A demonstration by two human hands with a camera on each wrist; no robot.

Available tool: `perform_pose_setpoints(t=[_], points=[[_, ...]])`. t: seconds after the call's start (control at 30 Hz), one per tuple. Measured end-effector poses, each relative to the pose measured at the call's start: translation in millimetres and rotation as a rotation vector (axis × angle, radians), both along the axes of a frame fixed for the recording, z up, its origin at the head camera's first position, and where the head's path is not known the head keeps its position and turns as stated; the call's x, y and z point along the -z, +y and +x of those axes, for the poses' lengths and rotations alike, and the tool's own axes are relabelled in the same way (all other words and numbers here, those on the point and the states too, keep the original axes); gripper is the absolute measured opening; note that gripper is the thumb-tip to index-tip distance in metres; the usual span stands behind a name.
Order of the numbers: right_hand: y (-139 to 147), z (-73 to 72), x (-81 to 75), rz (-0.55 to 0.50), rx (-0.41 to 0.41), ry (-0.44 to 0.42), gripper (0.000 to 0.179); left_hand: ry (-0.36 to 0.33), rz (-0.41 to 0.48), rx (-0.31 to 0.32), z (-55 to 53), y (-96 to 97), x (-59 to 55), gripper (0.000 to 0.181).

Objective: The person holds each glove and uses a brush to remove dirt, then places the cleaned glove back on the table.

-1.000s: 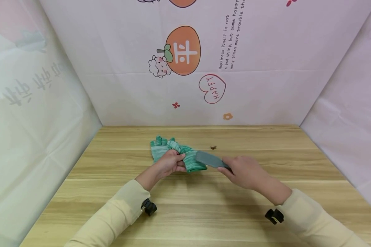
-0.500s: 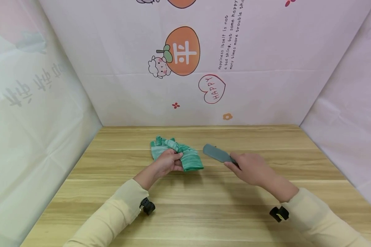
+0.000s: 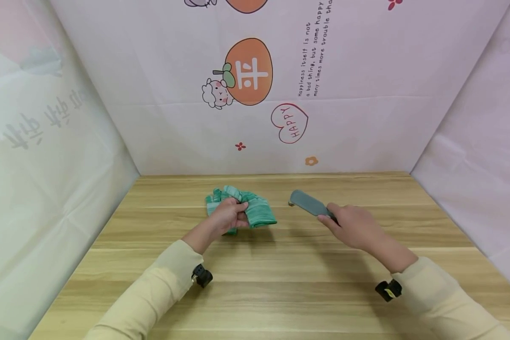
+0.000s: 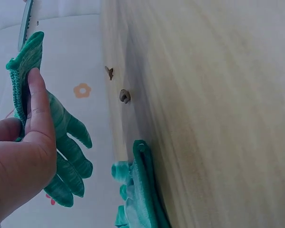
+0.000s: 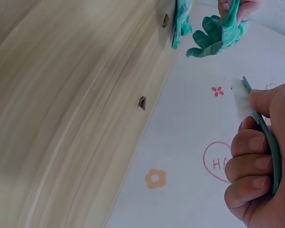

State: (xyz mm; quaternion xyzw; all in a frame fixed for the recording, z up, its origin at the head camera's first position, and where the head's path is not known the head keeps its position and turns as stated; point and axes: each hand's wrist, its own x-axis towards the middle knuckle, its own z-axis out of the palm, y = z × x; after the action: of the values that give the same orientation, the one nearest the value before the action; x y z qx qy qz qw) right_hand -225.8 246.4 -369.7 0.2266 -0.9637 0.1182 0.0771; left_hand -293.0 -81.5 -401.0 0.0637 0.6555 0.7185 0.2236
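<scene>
My left hand point(image 3: 226, 218) pinches the cuff of a green-and-white striped glove point(image 3: 258, 210) between thumb and fingers. In the left wrist view this glove hangs above the table, its fingers dangling. A second matching glove point(image 4: 145, 190) lies on the table under it, partly hidden by my hand in the head view. My right hand point(image 3: 357, 226) grips the handle of a grey-green brush point(image 3: 309, 202), held in the air to the right of the gloves. White bristles point(image 5: 243, 99) show on the brush in the right wrist view.
Two small brown bits point(image 4: 125, 96) lie on the wooden table point(image 3: 255, 293); one shows beside the brush's tip in the head view. Printed white sheeting point(image 3: 357, 94) walls the table at the back and both sides. Each wrist wears a black strap device point(image 3: 201, 276).
The brush has moved away from the glove's cuff, to the right and toward the back. My left hand has lifted the held glove a little, uncovering more of the lower glove.
</scene>
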Motion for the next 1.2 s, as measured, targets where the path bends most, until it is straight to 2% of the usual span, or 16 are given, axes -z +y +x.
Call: perform_pose_setpoints(t=[0.4,0.63,0.83,1.03,1.2], points=[[17,-3.1,7.1,-0.008,0.057,-0.006,0.032,-0.009,-0.018,-0.040,-16.0,4.8,-2.7,0.018],[26,-4.1,10.3,-0.021,0.074,-0.006,0.032,-0.001,-0.053,-0.039,-27.8,14.3,-2.1,0.014],[34,-7.1,14.9,-0.027,0.094,-0.029,0.033,-0.034,-0.086,-0.078,-39.4,11.6,1.8,0.012],[42,-7.8,18.5,-0.038,0.116,-0.048,0.031,-0.026,-0.129,-0.098,-51.1,10.2,5.3,0.021],[46,-6.6,19.2,-0.041,0.126,-0.058,0.031,-0.029,-0.156,-0.108,-59.2,17.7,6.3,0.025]])
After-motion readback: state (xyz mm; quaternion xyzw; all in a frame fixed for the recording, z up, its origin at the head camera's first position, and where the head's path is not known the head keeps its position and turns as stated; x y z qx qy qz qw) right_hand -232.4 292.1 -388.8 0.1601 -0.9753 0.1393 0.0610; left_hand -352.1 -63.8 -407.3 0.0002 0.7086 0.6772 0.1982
